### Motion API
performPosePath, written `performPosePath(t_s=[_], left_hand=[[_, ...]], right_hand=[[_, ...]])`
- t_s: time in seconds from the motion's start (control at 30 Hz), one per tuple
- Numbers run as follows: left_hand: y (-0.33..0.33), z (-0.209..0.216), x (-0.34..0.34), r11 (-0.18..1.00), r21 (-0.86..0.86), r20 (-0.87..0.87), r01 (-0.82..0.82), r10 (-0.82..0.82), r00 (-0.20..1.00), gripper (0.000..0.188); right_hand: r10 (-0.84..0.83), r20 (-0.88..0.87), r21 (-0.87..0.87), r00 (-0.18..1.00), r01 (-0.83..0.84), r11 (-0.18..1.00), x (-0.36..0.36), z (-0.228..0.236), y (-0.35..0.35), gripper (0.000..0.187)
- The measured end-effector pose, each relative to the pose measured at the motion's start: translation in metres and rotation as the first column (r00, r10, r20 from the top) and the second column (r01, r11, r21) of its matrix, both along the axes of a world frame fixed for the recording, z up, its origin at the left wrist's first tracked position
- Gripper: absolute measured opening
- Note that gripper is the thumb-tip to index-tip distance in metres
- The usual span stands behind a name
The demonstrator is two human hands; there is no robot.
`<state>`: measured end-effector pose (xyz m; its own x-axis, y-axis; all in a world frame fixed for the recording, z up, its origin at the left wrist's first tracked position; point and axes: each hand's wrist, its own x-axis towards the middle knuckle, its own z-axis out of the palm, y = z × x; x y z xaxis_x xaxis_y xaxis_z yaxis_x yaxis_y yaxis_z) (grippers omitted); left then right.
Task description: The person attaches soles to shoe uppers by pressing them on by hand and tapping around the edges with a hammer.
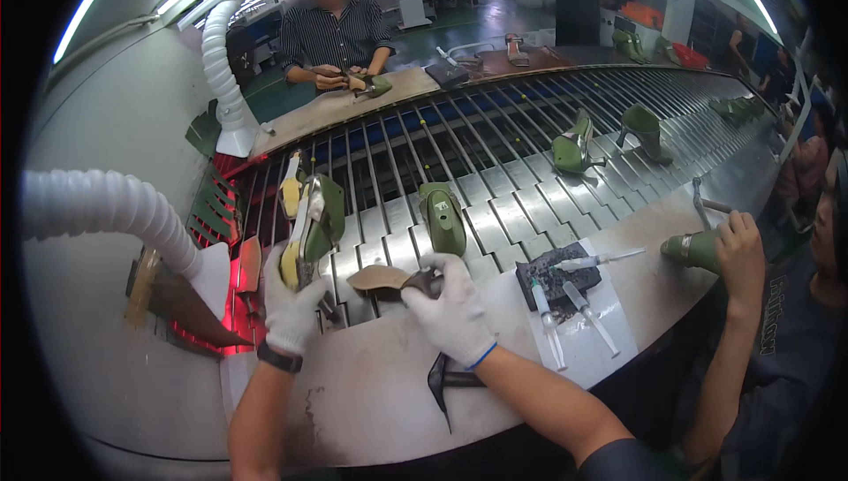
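1. While the right hand (449, 309) is curled in close, thumb and fingers around a dark end, the tan shoe sole (378, 280) pokes out to that hand's left, broad face up, by the near edge of the conveyor (521, 218).
2. Over to the left hand (291, 313): gloved, half open, bent about the low, yellow-faced end of a green shoe (329, 216) that rises just beyond it; how firmly it grips, I cannot tell.
3. The sole looks light and fairly stiff, I'd judge, with a smooth face that could slide under a glove.
4. Best hold, by the look of it: the narrow dark end, right where the right hand has it, leaving the tan face unrubbed.
5. The green shoe is probably heavier and softer-sided, its glossy skin likely to scuff; a low grip near its bottom seems kinder than squeezing the sides.
6. And around them: a second green shoe (443, 220) sits just beyond the right hand, a hammer (437, 382) lies on the tabletop (380, 410) below it, and syringes (586, 309) rest to its right, on and beside a dark block (556, 278).
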<state>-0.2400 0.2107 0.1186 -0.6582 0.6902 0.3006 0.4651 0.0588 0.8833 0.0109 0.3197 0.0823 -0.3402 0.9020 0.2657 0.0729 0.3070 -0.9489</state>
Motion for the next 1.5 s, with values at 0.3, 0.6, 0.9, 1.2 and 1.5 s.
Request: performPosePath(t_s=[0.3,0.6,0.9,1.2,1.5], left_hand=[[-0.294,-0.027,0.076,0.888,-0.137,-0.708,-0.439,0.223,0.670,0.107],[-0.299,-0.081,0.106,0.897,0.232,-0.359,-0.378,0.439,0.823,0.065],[-0.289,-0.083,0.088,0.915,0.269,-0.534,-0.300,0.401,0.744,0.068],[-0.298,-0.085,0.084,0.914,0.292,-0.571,-0.281,0.402,0.715,0.070],[-0.312,-0.085,0.098,0.893,0.209,-0.507,-0.399,0.448,0.737,0.075]], right_hand=[[0.172,-0.253,0.473,0.952,-0.034,0.880,-0.010,0.033,-0.031,0.058],[0.410,0.864,0.201,0.291,-0.948,0.249,0.014,0.050,-0.117,0.036],[0.486,-0.176,-0.523,0.856,-0.500,0.690,-0.004,0.025,-0.172,0.040],[0.318,-0.077,-0.469,0.945,-0.316,0.825,-0.015,0.018,-0.192,0.050],[0.204,0.107,-0.123,0.973,-0.191,0.974,-0.003,-0.006,-0.200,0.037]])
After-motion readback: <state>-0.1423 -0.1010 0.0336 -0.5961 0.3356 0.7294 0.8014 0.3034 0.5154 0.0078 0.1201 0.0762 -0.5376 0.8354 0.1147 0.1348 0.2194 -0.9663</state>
